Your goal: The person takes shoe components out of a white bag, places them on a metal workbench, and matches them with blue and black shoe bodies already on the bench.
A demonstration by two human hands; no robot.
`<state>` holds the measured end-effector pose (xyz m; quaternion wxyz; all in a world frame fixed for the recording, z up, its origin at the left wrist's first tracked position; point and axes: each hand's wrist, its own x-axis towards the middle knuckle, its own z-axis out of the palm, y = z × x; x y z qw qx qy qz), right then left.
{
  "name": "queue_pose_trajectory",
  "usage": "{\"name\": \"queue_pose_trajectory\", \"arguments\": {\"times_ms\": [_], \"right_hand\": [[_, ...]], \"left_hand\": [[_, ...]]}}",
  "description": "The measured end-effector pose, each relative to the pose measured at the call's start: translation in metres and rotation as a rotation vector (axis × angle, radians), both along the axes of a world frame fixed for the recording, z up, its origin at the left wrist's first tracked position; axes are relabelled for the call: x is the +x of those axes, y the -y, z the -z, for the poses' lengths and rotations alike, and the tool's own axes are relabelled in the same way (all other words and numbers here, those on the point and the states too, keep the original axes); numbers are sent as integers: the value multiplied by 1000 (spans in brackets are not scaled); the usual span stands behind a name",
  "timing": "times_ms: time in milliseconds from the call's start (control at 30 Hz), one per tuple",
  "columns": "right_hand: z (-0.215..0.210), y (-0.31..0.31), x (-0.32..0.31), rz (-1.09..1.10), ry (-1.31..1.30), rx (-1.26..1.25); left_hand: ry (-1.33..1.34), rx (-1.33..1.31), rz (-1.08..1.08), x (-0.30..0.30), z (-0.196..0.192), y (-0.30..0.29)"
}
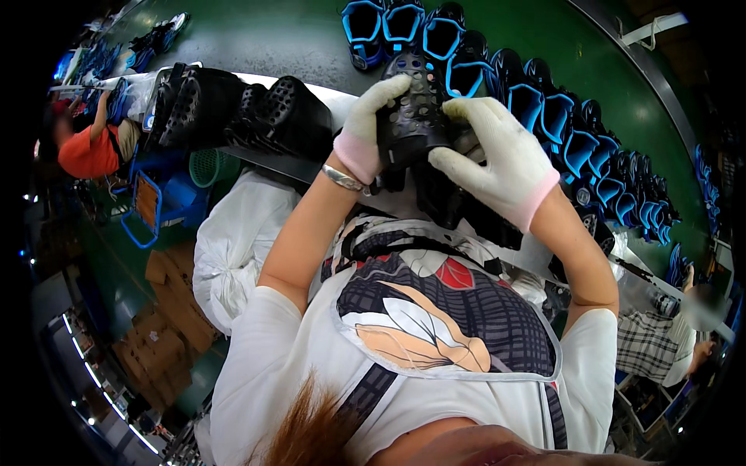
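Note:
A black moulded shoe shell point(416, 116) with rows of round holes is held up at the edge of the worktable. My left hand point(371, 124), in a white knit glove with a pink cuff, is closed around its left side. On its right, my right hand point(501, 159), gloved the same way, has curled fingers and thumb at the shell's edge. The right fingertips are partly hidden, as is the shell's underside. Below my hands lie more black moulded pieces point(439, 194). Just beyond the shell stand black shoes with blue lining point(443, 39), in a long row.
The row of shoes runs right along a green work surface point(280, 35). Several black perforated shells point(287, 116) are heaped to the left. White sacks point(241, 248), a green basket point(210, 167), a blue chair point(159, 202) and cardboard point(159, 342) stand left. People sit at far left and right.

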<state>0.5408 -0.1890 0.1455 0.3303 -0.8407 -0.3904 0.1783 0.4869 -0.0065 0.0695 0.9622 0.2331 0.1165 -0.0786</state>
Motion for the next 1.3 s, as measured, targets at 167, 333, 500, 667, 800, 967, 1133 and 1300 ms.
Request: {"name": "queue_pose_trajectory", "arguments": {"times_ms": [167, 333, 500, 667, 800, 967, 1133, 1300], "right_hand": [[14, -45, 34, 18, 134, -227], [30, -110, 68, 73, -121, -277], [47, -165, 81, 126, -321, -220], [70, -196, 96, 116, -322, -247], [97, -201, 126, 24, -143, -377], [115, -213, 183, -63, -43, -638], [130, -263, 209, -34, 59, -816], [166, -290, 199, -124, 233, -874]], "left_hand": [[6, 220, -122, 36, 18, -29], [-5, 449, -331, 74, 31, -80], [-72, 387, -286, 94, 44, -131], [-315, 565, -216, 108, 54, -161], [-422, 973, 185, 121, 86, -197], [-2, 1822, 794, 140, 83, -210], [375, 1994, 647, 153, 126, -208], [279, 1918, 883, 177, 132, -215]]}}
